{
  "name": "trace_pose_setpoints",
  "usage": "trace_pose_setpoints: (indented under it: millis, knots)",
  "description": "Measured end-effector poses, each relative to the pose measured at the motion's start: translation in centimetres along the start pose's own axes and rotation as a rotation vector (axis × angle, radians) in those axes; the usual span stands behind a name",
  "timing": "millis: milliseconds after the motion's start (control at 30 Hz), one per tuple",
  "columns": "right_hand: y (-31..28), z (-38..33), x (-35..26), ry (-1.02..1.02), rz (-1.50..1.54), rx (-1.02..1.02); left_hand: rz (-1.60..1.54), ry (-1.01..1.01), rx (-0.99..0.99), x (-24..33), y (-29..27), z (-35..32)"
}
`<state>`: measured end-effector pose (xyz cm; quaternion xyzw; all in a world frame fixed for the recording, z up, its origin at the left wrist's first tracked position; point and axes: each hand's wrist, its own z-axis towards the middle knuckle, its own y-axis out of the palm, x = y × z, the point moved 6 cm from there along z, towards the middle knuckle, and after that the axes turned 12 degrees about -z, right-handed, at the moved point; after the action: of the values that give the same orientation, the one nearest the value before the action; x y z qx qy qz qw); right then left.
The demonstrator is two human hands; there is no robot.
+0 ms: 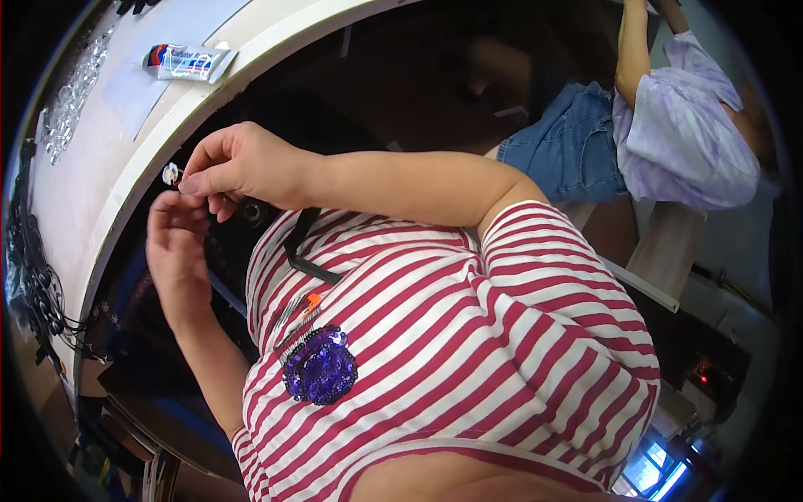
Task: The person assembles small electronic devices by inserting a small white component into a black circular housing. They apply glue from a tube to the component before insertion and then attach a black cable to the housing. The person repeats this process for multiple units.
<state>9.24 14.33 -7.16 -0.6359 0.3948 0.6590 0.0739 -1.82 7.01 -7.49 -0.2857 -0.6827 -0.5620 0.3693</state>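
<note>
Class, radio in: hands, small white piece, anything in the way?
Right hand pinching small white piece. Left hand close beside, grip unclear. Silver tube on table, clear of both hands.

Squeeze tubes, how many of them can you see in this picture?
1. The silver tube lies near the curved edge of the white table, above the right hand in the picture. Others could be hidden.

A person wears a short-sleeved shirt (452, 335) in white and deep red stripes; its front bears a rounded patch (320, 366) of shiny purple sequins with darker edging, beside a small grey-and-orange motif (299, 322); a black strap (294, 245) lies across the fabric; both forearms (401, 180) are bare
</note>
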Motion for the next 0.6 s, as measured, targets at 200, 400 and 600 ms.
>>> trace_pose_setpoints:
  millis: [200,400,600]
  knots:
    - [0.6,0.5,0.2,0.066,0.296,0.102,0.262,-0.118,-0.056,-6.1,0.8,-1.6]
    - [0.2,-1.6,-5.7,-0.52,-0.373,0.049,-0.145,0.142,-0.073,-3.2,1.6,0.3]
    - [3.8,-4.1,-7.6,-1.22,-1.091,-0.19,-0.134,0.315,-0.131,0.1,2.9,0.3]
